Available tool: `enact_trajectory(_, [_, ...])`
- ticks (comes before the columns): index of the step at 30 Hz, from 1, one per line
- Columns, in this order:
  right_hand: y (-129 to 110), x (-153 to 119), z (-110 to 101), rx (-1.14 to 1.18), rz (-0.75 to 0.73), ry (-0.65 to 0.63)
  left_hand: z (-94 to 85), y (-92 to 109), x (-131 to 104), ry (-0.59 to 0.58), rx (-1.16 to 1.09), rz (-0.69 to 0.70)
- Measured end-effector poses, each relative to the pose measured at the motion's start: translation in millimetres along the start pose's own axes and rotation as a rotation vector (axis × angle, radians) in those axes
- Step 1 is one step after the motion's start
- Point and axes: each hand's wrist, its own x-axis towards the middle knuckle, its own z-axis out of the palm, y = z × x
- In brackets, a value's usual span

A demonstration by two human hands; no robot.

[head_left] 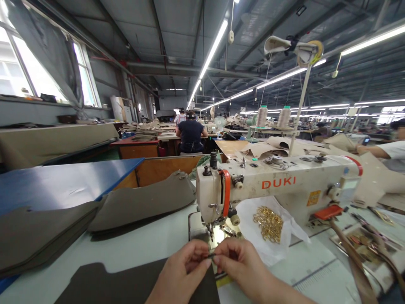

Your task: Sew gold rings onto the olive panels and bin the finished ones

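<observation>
Left hand (185,270), right hand (242,261): one tiny pinch

You hold a small dark strip (211,255) between them, just in front of the DUKI sewing machine (278,183). Its smallness could let it slip onto the dark panel (120,280); a right-hand nudge might scatter the gold-coloured metal fittings (268,223).
</observation>
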Motion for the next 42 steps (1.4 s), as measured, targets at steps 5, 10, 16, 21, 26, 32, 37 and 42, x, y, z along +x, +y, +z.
enact_trajectory(5, [4,0,-2,-0.112,-0.025,0.027,-2.3,9,-4,-0.047,0.209,-0.011])
enact_trajectory(10, [5,-3,-5,-0.282,-0.148,0.070,-2.2,12,-5,-0.063,0.244,-0.010])
enact_trajectory(16, [2,-4,-6,-0.421,-0.212,0.040,-1.2,13,-7,-0.081,0.310,0.004])
enact_trajectory(21, [5,-1,-6,-0.348,-0.123,0.017,-12.8,24,-1,-0.032,0.475,0.036])
enact_trajectory(26, [6,3,-6,-0.265,-0.016,0.026,-24.1,-4,-1,0.178,0.758,0.333])
enact_trajectory(32, [-5,14,-2,-0.374,0.124,0.019,-16.7,-30,-18,0.222,0.914,0.577])
enact_trajectory(37, [-11,26,1,-0.471,0.223,0.001,-16.7,-28,-22,0.221,0.921,0.580])
enact_trajectory(42, [-21,36,2,-0.546,0.294,-0.041,-16.0,-18,-18,0.197,0.901,0.624])
